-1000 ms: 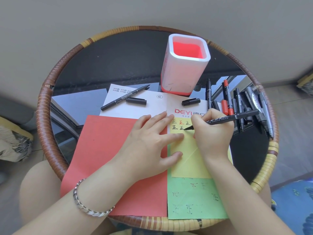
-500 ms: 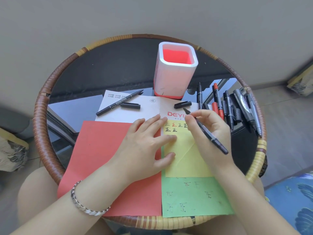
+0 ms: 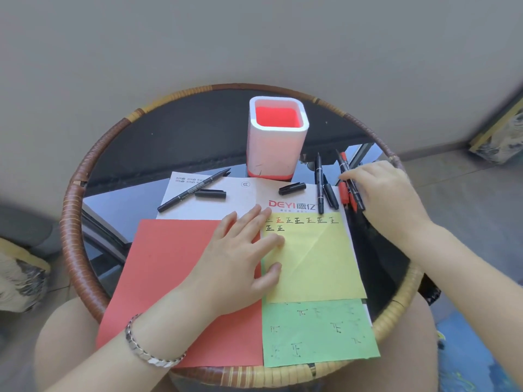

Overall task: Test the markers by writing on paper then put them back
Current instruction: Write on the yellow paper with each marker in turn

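- Markers (image 3: pixel 320 188), slim black and red plastic pens, lie in a loose row at the right of the round glass-topped wicker desk (image 3: pixel 70 222), outside the white-and-red square pen holder (image 3: pixel 276 148).
- The step looks like changing pens between tests. The right hand (image 3: pixel 387 193) covers the row, and I cannot tell whether it grips one.
- The left hand (image 3: pixel 240 258), fingers straight, pins the yellow paper sheet (image 3: pixel 314 264), which already carries test characters.
- Next, one pen must be singled out, and the loose black cap (image 3: pixel 292 188) needs matching.

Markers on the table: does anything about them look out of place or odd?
Yes. Two black caps lie loose on the white paper: the left cap beside an uncapped black marker, the right cap in front of the pen holder. An open tip may dry out.
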